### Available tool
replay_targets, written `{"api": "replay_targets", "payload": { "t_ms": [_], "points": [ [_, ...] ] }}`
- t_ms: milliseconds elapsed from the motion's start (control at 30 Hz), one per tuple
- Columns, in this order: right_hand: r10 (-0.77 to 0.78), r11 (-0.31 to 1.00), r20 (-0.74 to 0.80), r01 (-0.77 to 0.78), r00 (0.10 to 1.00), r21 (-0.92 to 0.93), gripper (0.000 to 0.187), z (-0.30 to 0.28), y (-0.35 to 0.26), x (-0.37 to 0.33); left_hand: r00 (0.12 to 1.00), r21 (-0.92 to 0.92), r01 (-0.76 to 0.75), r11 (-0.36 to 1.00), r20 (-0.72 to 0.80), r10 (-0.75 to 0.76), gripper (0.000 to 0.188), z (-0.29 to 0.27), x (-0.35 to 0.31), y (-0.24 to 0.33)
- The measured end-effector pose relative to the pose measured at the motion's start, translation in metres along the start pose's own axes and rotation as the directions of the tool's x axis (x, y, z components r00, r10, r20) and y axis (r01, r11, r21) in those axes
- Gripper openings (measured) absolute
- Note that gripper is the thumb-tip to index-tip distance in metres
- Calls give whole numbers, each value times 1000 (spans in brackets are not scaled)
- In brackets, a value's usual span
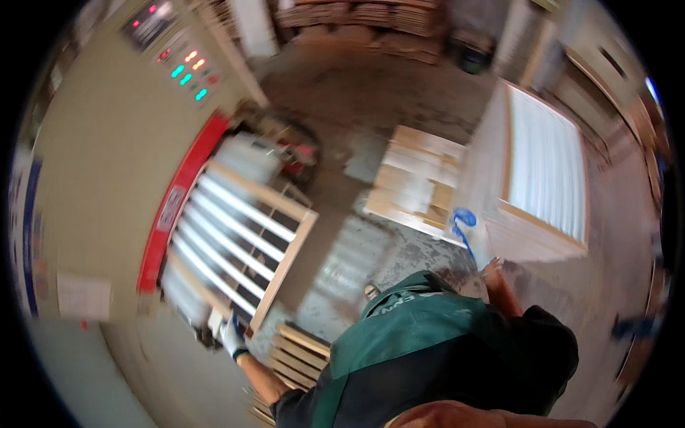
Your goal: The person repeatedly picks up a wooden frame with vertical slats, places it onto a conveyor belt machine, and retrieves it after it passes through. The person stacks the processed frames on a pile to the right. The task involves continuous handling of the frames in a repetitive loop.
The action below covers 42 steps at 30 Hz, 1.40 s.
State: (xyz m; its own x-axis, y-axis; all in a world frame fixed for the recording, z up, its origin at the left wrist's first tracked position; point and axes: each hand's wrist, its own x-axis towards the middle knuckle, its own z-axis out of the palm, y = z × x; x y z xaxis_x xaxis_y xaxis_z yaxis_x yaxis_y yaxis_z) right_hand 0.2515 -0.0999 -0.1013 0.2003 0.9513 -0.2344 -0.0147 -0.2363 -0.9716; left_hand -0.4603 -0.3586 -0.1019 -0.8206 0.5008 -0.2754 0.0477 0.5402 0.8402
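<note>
Left hand (232, 337), gloved, grips the near corner of the slatted frame (246, 235) lying at the machine (107, 164), while the right hand (492, 269) shows blurred beside the panel stack (531, 178) with a blue strap (462, 222), its grip impossible to tell.

Green apron over black short-sleeved shirt, white-and-blue glove on left hand (232, 335)

woodworking shop: machine (93, 164), stacked slatted frames (546, 167)
</note>
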Motion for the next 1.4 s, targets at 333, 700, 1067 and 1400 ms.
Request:
{"api": "replay_targets", "payload": {
  "t_ms": [333,700,1067,1400],
  "points": [
    [-559,490,-709,-518,431,-701,57,-299,-68,6,902,5,-248,969,365,229,51,200,-92,205],
    [-353,130,-751,-765,559,-631,38,-355,-32,16,-58,-225,-636,739,968,245,47,542,-257,249],
    [-172,707,-728,-431,663,-560,46,-231,7,-58,236,43,-686,726,957,166,35,616,-253,327],
    [103,991,-500,-134,860,-28,13,-173,5,-112,480,78,-491,868,855,195,34,432,-241,254]
  ]
}}
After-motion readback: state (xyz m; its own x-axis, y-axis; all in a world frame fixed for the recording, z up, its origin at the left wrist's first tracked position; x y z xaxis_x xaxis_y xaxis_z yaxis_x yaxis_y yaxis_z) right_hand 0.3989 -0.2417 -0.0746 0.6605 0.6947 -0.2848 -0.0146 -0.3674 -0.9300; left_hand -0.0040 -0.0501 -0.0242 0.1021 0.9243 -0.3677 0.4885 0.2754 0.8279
